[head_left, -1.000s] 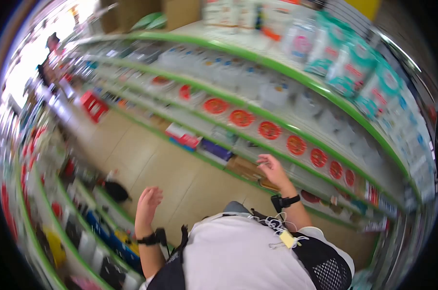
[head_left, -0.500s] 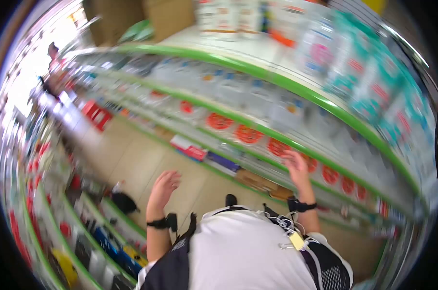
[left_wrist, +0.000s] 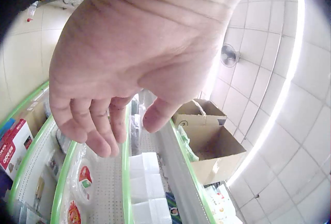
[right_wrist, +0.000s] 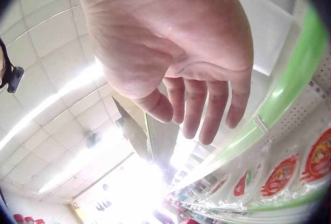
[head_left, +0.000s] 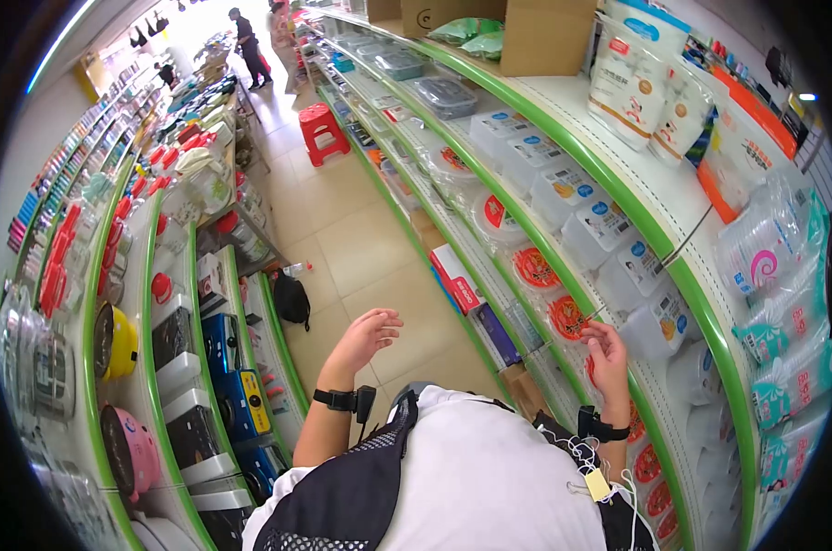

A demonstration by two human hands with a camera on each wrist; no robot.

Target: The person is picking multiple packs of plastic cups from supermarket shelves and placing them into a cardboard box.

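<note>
- Head view: I see the person's left hand [head_left: 365, 340] out over the cream floor tiles [head_left: 370, 248], fingers loosely bent and gripping nothing.
- The right hand [head_left: 609, 363] is also loosely bent around nothing, with its fingertips at the shelving on that side; I can't tell whether they touch it.
- Nearest those fingertips is a clear plastic pack with a round red label [head_left: 569, 315], lying on a green-edged shelf, label turned up towards the aisle. The label is round, so it has no long axis of its own; the row it belongs to runs slantwise, from upper middle to lower right.
- Just beside the hand, one shelf higher, sit rectangular clear plastic boxes [head_left: 609, 236], their row running the same slanting way.
- Farther along the aisle stands a red plastic stool [head_left: 322, 134].
- Left wrist view: the left hand's fingers hang downward, slightly apart, holding nothing. Beyond them are green-edged shelves, a red-and-white carton [left_wrist: 16, 146] and a brown cardboard box [left_wrist: 220, 164] with its top open.
- Right wrist view: the right hand's palm shows, fingers pointing down, nothing in them. The round-labelled packs line up at lower right, labels facing outward, below a bright green shelf edge [right_wrist: 282, 94].
</note>
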